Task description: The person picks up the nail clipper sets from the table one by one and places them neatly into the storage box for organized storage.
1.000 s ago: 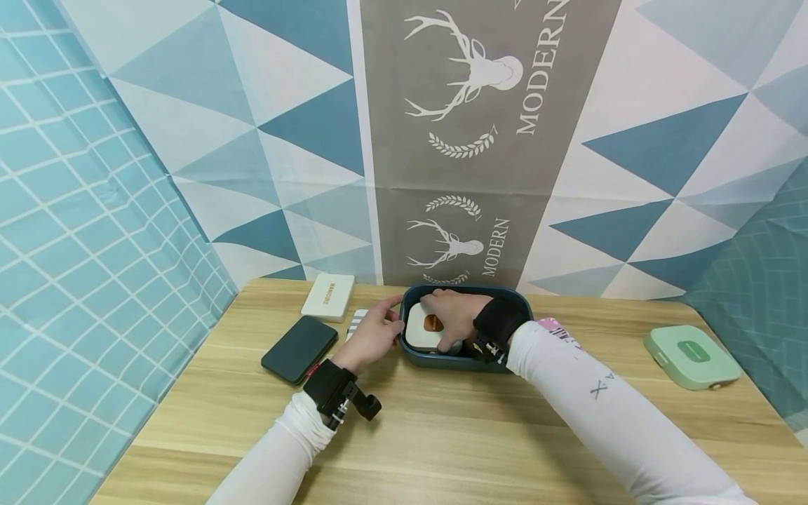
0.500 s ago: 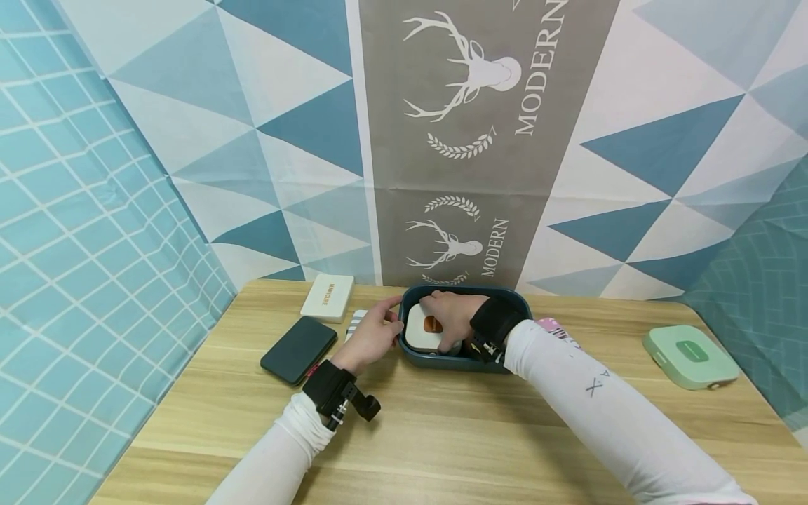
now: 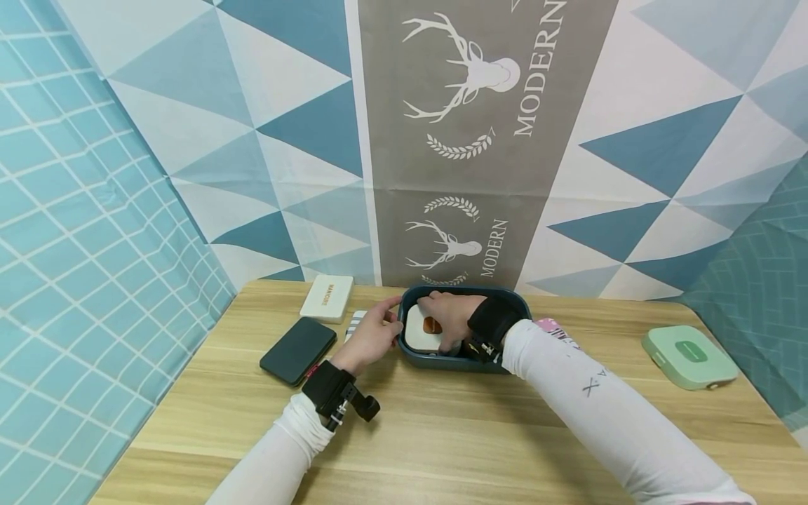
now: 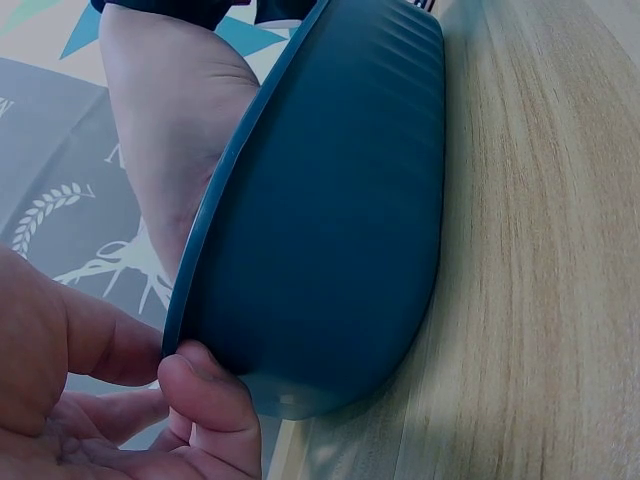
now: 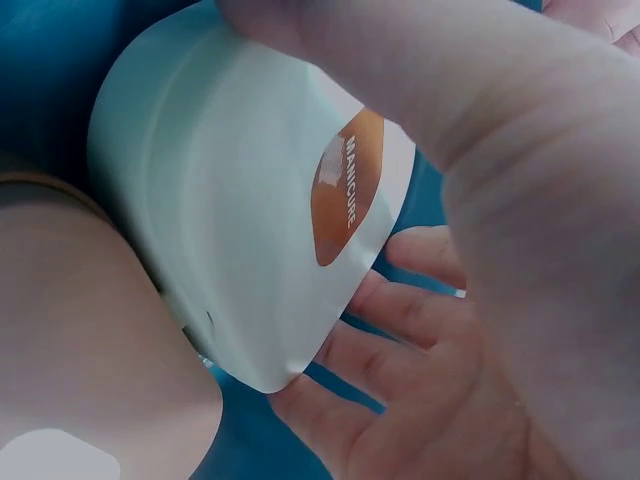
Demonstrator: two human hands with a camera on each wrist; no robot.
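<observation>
A dark blue bin (image 3: 435, 362) with rounded corners stands at the back middle of the table. Its rim is pinched at the left end by my left hand (image 3: 372, 335), thumb on the outer wall in the left wrist view. My right hand (image 3: 456, 315) reaches inside the bin and grips a white case (image 5: 230, 190), with the thumb along one side and the fingers along the other. The case bears an orange-brown label reading MANICURE. Beside it in the right wrist view lies a rounded beige-pink object (image 5: 90, 320); the right wrist covers that part of the bin in the head view.
Left of the bin lie a white MANICURE box (image 3: 327, 298), a black flat case (image 3: 299, 351) and a white item with dark stripes (image 3: 356, 321), partly behind the left hand. A pink printed item (image 3: 554, 328) shows behind the right sleeve. Far right is a light green case (image 3: 691, 356).
Both hands keep their places at the bin and the white case. The right forearm has shifted very slightly left.
</observation>
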